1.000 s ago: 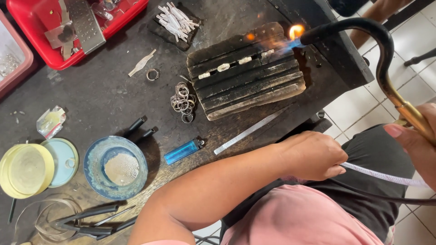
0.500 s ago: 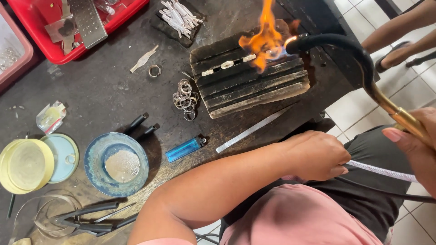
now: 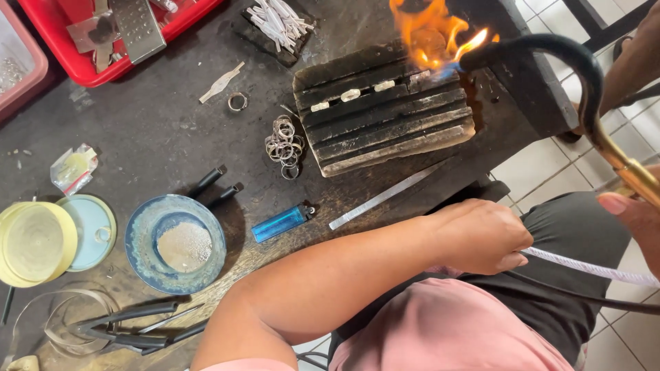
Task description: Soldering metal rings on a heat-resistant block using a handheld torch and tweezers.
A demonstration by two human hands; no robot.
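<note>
Now | R hand (image 3: 636,216) grips torch (image 3: 584,75) | L hand (image 3: 481,237) fisted on hose (image 3: 591,266) | flame on block (image 3: 385,110)

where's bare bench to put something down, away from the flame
Bare dark bench lies between the red plastic tray, the crumpled plastic packet and the pile of silver rings. Crowded: around the charred grooved block under the torch flame, and the bottom-left corner by the black pliers.

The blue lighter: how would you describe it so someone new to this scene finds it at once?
Start at the charred grooved block under the torch flame, on the dark workbench. Go toward the person, past the pile of metal rings. The lighter lies flat beside a thin metal strip, the only translucent bright blue thing there.
</note>
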